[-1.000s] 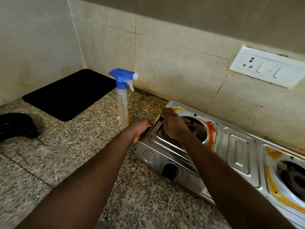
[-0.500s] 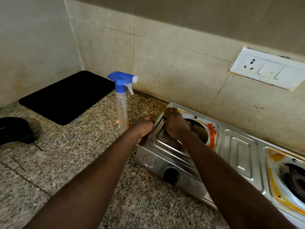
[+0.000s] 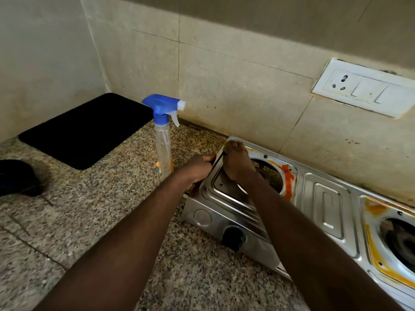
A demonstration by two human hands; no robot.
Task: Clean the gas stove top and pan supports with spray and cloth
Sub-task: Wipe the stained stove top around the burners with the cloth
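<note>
My left hand (image 3: 197, 168) grips the stove's (image 3: 325, 205) left edge, fingers curled over the rim and thumb pointing along it. My right hand (image 3: 237, 161) lies palm-down on the top by the far left corner, fingers bent and pressed together at the rim; I cannot tell whether a cloth sits under it. The left burner well (image 3: 269, 176) just beside that hand carries an orange smear (image 3: 288, 181) on its right side (the right well (image 3: 402, 241) has orange stains too). The spray bottle (image 3: 164, 140) stands upright on the granite counter (image 3: 78, 221), just left of my left hand. A knob (image 3: 233, 237) shows on the stove's front. A black mat (image 3: 89, 129) fills the counter's corner, and a socket plate (image 3: 363, 88) sits on the wall.
</note>
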